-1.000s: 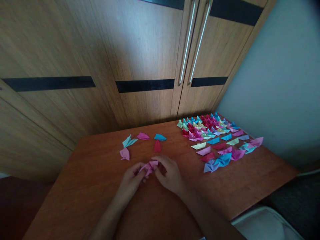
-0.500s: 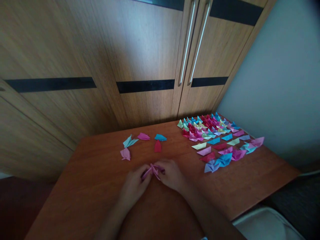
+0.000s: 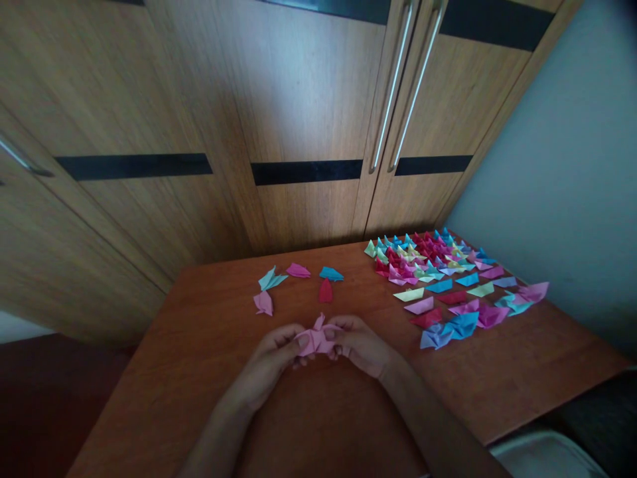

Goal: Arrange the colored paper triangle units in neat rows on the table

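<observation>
A pink folded paper piece (image 3: 316,340) is held between both hands over the near middle of the table. My left hand (image 3: 275,358) pinches its left side, thumb on top. Its right side is gripped by my right hand (image 3: 362,346), with the fingertips underneath partly hidden. A pointed tip of the paper stands up between the thumbs. Just beyond the hands lie more folded papers: a red one (image 3: 325,291), a blue one (image 3: 331,273), a magenta one (image 3: 298,270), a light teal one (image 3: 271,279) and a pink one (image 3: 263,303).
Rows of small colourful paper boats (image 3: 423,255) fill the table's far right corner. Flat folded strips and larger boats, such as a blue one (image 3: 462,326), lie nearer. Behind the wooden table (image 3: 199,345) stands a wardrobe (image 3: 308,212); a chair (image 3: 547,455) is at the lower right.
The pink paper has been spread wider and flatter between my hands, its upper face now showing. My hands have moved slightly apart. The whole view has shifted, so the scene sits further right.
</observation>
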